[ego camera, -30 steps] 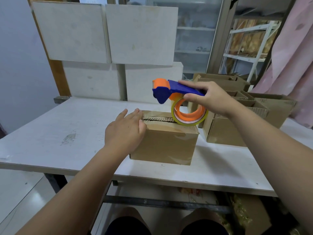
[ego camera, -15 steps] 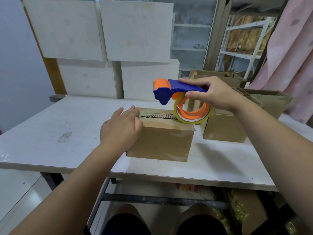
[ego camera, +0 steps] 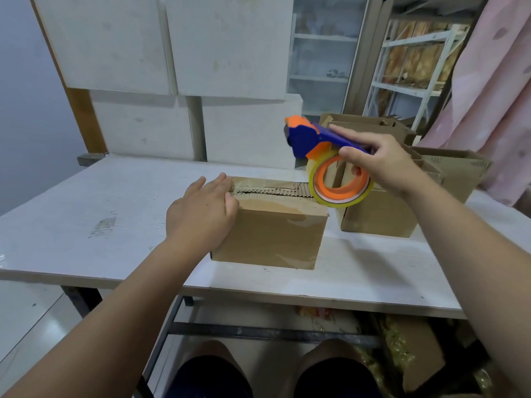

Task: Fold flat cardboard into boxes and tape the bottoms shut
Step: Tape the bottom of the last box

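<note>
A brown cardboard box (ego camera: 270,237) stands on the white table (ego camera: 115,225), its flaps folded shut on top with a dark seam between them. My left hand (ego camera: 201,214) rests flat on the box's left top corner, fingers straight. My right hand (ego camera: 376,165) grips the blue handle of a blue and orange tape dispenser (ego camera: 319,147). Its yellowish tape roll (ego camera: 339,188) hangs just above the box's right top edge.
Several folded cardboard boxes (ego camera: 379,216) stand open at the right of the table, close behind the dispenser. White panels (ego camera: 172,53) lean at the back. A metal shelf (ego camera: 416,67) and a pink curtain (ego camera: 494,96) are at the right. My knees show under the table.
My right hand has carried the dispenser a little to the right, off the seam's middle to the box's right edge. My left hand stays on the box's left corner.
</note>
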`<state>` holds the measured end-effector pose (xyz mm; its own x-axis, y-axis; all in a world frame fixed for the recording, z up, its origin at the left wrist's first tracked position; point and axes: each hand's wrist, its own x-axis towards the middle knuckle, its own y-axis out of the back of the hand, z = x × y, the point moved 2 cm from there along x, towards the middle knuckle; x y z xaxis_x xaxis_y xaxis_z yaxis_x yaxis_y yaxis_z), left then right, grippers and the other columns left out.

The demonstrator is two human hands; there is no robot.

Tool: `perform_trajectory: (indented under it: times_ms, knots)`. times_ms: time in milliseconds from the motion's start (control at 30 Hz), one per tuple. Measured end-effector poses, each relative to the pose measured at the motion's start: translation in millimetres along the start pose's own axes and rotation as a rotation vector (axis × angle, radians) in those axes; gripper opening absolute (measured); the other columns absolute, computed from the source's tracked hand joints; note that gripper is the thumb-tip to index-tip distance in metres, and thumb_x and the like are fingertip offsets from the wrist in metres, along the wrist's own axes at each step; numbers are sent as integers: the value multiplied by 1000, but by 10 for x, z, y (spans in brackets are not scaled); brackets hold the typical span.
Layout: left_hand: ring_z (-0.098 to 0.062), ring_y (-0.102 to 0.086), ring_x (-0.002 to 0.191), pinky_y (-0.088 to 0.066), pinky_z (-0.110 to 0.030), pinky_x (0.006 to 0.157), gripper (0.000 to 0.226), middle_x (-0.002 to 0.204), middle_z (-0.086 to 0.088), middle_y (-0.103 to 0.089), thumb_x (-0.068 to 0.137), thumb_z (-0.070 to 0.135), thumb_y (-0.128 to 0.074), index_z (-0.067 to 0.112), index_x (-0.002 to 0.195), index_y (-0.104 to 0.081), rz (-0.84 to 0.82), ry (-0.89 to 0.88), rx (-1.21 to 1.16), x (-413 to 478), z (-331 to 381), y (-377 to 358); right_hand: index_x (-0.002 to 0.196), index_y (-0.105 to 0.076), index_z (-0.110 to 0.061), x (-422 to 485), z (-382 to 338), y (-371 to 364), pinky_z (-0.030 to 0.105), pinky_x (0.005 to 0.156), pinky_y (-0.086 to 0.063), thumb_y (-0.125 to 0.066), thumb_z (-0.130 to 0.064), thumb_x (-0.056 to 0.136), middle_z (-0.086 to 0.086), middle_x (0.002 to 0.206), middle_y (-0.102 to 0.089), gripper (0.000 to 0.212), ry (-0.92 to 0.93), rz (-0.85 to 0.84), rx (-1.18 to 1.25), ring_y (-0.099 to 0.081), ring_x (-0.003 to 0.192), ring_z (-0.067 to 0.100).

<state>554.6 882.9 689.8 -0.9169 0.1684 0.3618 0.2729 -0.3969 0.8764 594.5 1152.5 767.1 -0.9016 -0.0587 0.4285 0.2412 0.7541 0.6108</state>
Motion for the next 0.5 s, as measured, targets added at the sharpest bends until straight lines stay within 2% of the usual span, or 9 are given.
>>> perform_trajectory:
  times_ms: [100, 167, 267, 367, 500]
  knots:
    - [-11, -18, 143, -36, -36, 96, 49, 153, 21, -24, 97, 24, -24, 34, 144, -32, 10, 3, -15, -3, 9, -6, 124, -49, -48, -115, 134, -97, 17, 61, -47, -58, -47, 80, -17, 95, -64, 45, -13, 174, 171, -54, 63, 0]
    - [-11, -19, 143, -36, -37, 96, 49, 153, 20, -25, 97, 23, -24, 33, 144, -33, 7, 4, -20, 2, 18, -5, 125, -48, -46, -140, 142, -130, 16, 62, -47, -58, -47, 79, -17, 101, -64, 47, -15, 216, 190, -54, 64, -1]
    - [-12, -19, 143, -36, -38, 96, 49, 153, 20, -25, 97, 23, -24, 34, 144, -33, 1, 13, -19, 9, 16, 3, 126, -47, -45, -135, 92, -96, 13, 63, -47, -58, -43, 82, -18, 99, -62, 46, 6, 163, 138, -55, 64, -4]
    - [-13, -19, 143, -35, -38, 94, 49, 153, 20, -25, 97, 23, -24, 34, 143, -33, -7, 8, 3, 12, 18, 9, 125, -49, -45, -104, 42, -19, 10, 66, -45, -58, -40, 85, -22, 101, -60, 42, 14, 77, 62, -57, 72, -11]
    - [-13, -19, 143, -36, -38, 92, 49, 153, 21, -24, 97, 24, -22, 34, 144, -32, -15, 2, 22, 16, 17, 18, 118, -53, -48, -131, 60, 41, 14, 74, -42, -58, -45, 80, -26, 105, -60, 39, -13, 16, 19, -58, 83, -14]
